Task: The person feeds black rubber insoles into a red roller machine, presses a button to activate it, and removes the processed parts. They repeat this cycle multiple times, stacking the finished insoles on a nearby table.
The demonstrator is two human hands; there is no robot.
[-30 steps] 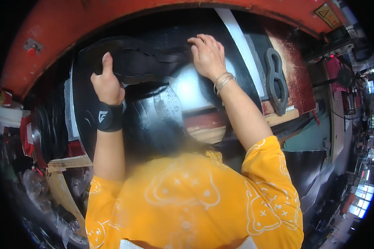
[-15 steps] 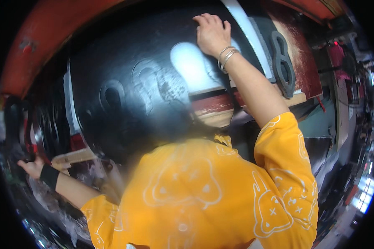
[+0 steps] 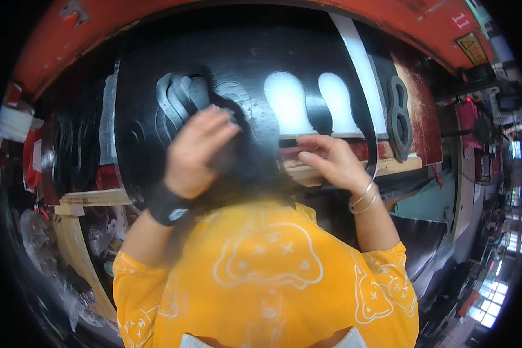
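Wearing a yellow shirt [image 3: 267, 261] with white line drawings, the person has both hands over a broad black sheet [image 3: 232, 46] on the workbench. The left hand [image 3: 198, 153], with a black wristband [image 3: 169, 207] below it, is over the middle of the sheet. Its fingers lie close together, tips pointing up and to the right, just beside several dark sole-shaped pieces [image 3: 174, 101]. Those pieces overlap in a loose fan on the sheet, ahead of that hand and partly hidden by it. The area under the palm is dark and blurred, so I cannot tell whether the fingers grip anything.

The right hand [image 3: 339, 165], above two thin bangles [image 3: 364, 200], is at the near edge of the sheet. Its thumb and forefinger point left with a narrow, bare gap between them; the other fingers are mostly hidden. Just beyond it are two bright sole-shaped areas [image 3: 287, 101], side by side within the black.

Farther right, a pale strip [image 3: 362, 69] runs along the sheet, and past it a grey figure-eight form [image 3: 399, 116] lies on the worn red board [image 3: 426, 107]. More dark pieces [image 3: 69, 151] sit together at the left, and an orange-red machine frame [image 3: 46, 66] arches over the far side.
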